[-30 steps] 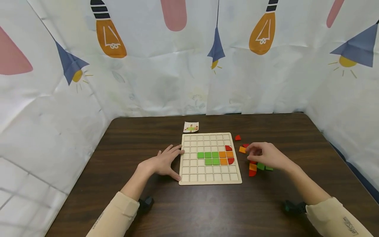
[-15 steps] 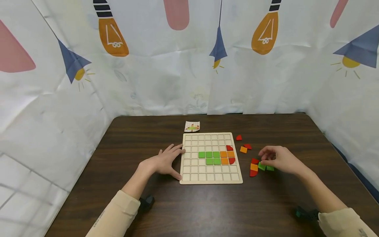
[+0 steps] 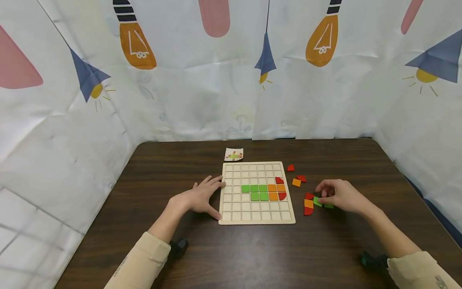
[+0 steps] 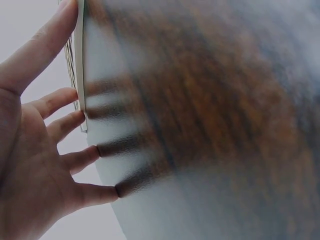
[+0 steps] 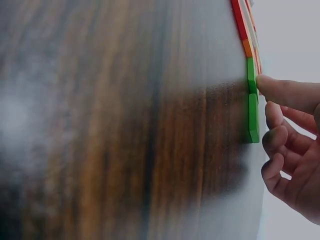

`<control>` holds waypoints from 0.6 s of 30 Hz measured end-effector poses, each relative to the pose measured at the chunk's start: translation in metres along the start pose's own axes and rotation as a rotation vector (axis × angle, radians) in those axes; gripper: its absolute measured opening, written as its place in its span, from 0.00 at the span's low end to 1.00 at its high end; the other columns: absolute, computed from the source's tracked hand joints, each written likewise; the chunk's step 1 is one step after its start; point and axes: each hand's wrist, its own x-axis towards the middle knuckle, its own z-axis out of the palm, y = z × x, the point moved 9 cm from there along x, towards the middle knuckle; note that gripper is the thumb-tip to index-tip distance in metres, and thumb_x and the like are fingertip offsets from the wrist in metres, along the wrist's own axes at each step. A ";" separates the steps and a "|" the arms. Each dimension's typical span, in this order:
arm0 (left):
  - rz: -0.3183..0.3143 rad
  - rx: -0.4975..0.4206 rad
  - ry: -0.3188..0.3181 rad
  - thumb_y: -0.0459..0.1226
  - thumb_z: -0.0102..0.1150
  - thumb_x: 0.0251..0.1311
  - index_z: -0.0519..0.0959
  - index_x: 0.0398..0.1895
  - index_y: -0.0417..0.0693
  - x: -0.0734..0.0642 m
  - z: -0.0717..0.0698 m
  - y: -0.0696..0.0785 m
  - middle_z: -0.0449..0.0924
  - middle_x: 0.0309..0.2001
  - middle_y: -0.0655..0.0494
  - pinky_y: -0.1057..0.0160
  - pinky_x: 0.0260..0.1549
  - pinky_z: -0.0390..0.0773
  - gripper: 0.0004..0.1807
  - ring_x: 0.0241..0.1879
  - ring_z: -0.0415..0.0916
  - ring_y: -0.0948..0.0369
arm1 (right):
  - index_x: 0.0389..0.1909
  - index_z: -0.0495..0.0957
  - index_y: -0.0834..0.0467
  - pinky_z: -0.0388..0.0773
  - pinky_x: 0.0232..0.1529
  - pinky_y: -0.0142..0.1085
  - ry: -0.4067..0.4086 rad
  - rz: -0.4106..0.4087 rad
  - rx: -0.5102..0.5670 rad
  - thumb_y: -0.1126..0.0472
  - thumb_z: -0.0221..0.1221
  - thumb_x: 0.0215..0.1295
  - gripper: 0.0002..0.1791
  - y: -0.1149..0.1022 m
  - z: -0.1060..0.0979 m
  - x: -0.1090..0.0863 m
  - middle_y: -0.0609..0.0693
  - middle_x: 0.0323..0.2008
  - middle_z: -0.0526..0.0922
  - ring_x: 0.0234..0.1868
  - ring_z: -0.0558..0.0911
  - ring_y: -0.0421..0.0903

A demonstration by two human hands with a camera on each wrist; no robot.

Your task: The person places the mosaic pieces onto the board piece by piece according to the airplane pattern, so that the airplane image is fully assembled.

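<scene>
My left hand rests spread at the left edge of the wooden grid board. In the left wrist view, its thumb lies along the board's edge, and its fingertips reach the edge and the table. On the board sit green square tiles, orange square tiles and red quarter-round tiles. To the right of the board, my right hand pinches a green tile that looks slightly tilted; its thumb touches it. A second green tile lies beside it on the table.
A small pattern card lies behind the board. Loose red tiles and orange tiles are scattered right of the board, close to the right hand. A printed curtain hangs behind the dark wood table.
My right hand has moved right and slightly toward me, from the red and orange tiles to the green ones. The green tile has shifted slightly under its fingers. My left hand stays at the board.
</scene>
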 end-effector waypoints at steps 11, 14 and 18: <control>-0.002 0.000 0.004 0.54 0.80 0.49 0.59 0.81 0.48 -0.002 -0.001 0.000 0.42 0.83 0.48 0.24 0.67 0.42 0.59 0.80 0.35 0.40 | 0.42 0.82 0.60 0.70 0.24 0.33 0.040 -0.011 -0.065 0.61 0.72 0.63 0.11 -0.001 -0.003 0.011 0.44 0.27 0.76 0.25 0.73 0.41; -0.002 0.000 0.005 0.54 0.81 0.49 0.59 0.80 0.47 -0.002 -0.001 0.000 0.42 0.83 0.48 0.24 0.67 0.42 0.58 0.80 0.34 0.40 | 0.42 0.82 0.60 0.69 0.24 0.33 0.056 -0.012 -0.080 0.60 0.72 0.64 0.11 -0.001 -0.005 0.014 0.44 0.27 0.76 0.25 0.73 0.41; 0.006 0.001 0.003 0.55 0.80 0.50 0.59 0.80 0.47 -0.002 -0.001 0.001 0.42 0.83 0.48 0.24 0.66 0.42 0.58 0.80 0.34 0.40 | 0.42 0.82 0.60 0.69 0.26 0.34 0.070 0.000 -0.111 0.57 0.71 0.66 0.12 -0.001 -0.007 0.014 0.43 0.26 0.75 0.25 0.72 0.41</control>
